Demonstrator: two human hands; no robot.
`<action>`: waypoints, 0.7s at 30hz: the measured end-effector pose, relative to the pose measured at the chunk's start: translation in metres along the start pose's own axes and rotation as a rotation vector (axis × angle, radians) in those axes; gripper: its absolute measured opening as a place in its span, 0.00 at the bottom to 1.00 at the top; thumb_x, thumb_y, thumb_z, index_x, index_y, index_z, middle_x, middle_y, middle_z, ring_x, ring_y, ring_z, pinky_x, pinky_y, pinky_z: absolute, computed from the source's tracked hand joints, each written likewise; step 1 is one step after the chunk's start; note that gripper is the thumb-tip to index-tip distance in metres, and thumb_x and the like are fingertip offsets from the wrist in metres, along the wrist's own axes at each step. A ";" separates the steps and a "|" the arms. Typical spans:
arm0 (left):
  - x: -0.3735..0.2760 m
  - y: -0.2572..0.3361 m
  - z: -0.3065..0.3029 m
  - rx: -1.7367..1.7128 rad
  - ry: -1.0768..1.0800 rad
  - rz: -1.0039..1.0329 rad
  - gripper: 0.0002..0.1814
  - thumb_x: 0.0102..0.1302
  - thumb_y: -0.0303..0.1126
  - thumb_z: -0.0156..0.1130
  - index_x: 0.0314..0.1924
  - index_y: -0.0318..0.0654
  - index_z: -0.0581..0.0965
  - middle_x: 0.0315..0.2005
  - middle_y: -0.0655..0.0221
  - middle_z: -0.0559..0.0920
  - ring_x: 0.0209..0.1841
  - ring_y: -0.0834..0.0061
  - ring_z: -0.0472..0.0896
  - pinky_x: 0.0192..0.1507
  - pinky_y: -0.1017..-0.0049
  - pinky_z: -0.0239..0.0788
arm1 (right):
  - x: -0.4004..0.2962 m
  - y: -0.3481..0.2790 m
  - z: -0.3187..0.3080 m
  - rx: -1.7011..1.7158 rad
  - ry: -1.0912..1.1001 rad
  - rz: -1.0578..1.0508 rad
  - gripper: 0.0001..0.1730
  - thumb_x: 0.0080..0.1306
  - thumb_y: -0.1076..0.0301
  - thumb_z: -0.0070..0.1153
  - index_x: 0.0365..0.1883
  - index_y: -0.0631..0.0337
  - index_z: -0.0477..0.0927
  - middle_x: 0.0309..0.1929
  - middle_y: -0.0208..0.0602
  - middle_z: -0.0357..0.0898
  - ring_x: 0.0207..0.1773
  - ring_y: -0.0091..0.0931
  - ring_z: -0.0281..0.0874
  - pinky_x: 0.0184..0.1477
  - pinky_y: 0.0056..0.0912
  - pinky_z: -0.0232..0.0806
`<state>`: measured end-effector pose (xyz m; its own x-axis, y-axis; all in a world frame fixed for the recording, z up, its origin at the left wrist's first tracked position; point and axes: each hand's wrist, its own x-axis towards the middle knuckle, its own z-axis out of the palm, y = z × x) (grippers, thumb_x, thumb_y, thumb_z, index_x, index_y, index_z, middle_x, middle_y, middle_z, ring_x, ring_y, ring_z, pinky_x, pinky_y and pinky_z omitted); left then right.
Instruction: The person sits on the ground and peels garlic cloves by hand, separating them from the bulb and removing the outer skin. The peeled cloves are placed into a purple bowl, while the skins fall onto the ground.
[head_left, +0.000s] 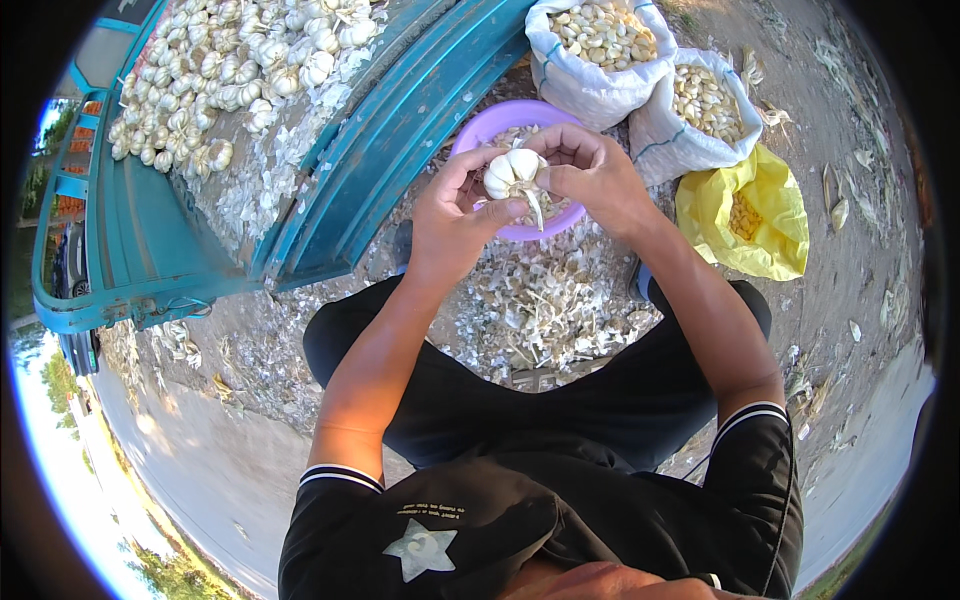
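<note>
A white garlic bulb (513, 174) with a short dry stem pointing down is held between both hands. My left hand (466, 202) grips its left side, the thumb near the stem. On the right side, my right hand (583, 169) holds it with thumb and curled fingers. Just beneath the hands stands a purple plastic basin (471, 133) with garlic cloves and skins in it, partly hidden by the hands. Dry garlic skins (547, 300) cover the ground between my knees.
At the left, a blue metal truck bed (405, 112) carries a heap of garlic bulbs (217, 67) and loose skins. Two white woven sacks (581, 90) (660, 150) of peeled-off cloves stand at the upper right, beside a yellow bag (776, 225) with some cloves inside.
</note>
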<state>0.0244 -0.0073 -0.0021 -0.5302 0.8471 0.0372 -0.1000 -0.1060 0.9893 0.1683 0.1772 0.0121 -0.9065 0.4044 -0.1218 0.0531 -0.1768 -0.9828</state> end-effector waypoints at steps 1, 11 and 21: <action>0.001 0.004 0.000 -0.042 -0.006 -0.024 0.38 0.68 0.28 0.86 0.74 0.29 0.78 0.65 0.61 0.86 0.66 0.71 0.86 0.71 0.65 0.80 | 0.000 0.000 -0.002 0.027 -0.005 0.024 0.22 0.75 0.69 0.65 0.65 0.66 0.86 0.56 0.32 0.89 0.52 0.20 0.85 0.57 0.29 0.78; 0.002 0.002 0.001 -0.579 0.028 -0.197 0.30 0.83 0.24 0.66 0.79 0.33 0.68 0.68 0.57 0.82 0.67 0.63 0.85 0.69 0.64 0.83 | 0.006 -0.003 -0.007 0.338 0.065 0.162 0.19 0.82 0.70 0.49 0.62 0.64 0.86 0.46 0.32 0.85 0.44 0.21 0.83 0.44 0.24 0.77; 0.003 -0.012 0.011 0.052 0.011 0.075 0.42 0.68 0.15 0.77 0.80 0.35 0.71 0.68 0.62 0.78 0.71 0.69 0.81 0.73 0.64 0.79 | 0.004 -0.010 0.006 -0.088 -0.036 -0.050 0.23 0.77 0.63 0.77 0.64 0.64 0.85 0.53 0.30 0.88 0.52 0.18 0.85 0.52 0.26 0.79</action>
<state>0.0335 0.0023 -0.0124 -0.5437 0.8321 0.1098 -0.0161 -0.1412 0.9899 0.1616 0.1757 0.0220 -0.9233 0.3780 -0.0687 0.0425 -0.0773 -0.9961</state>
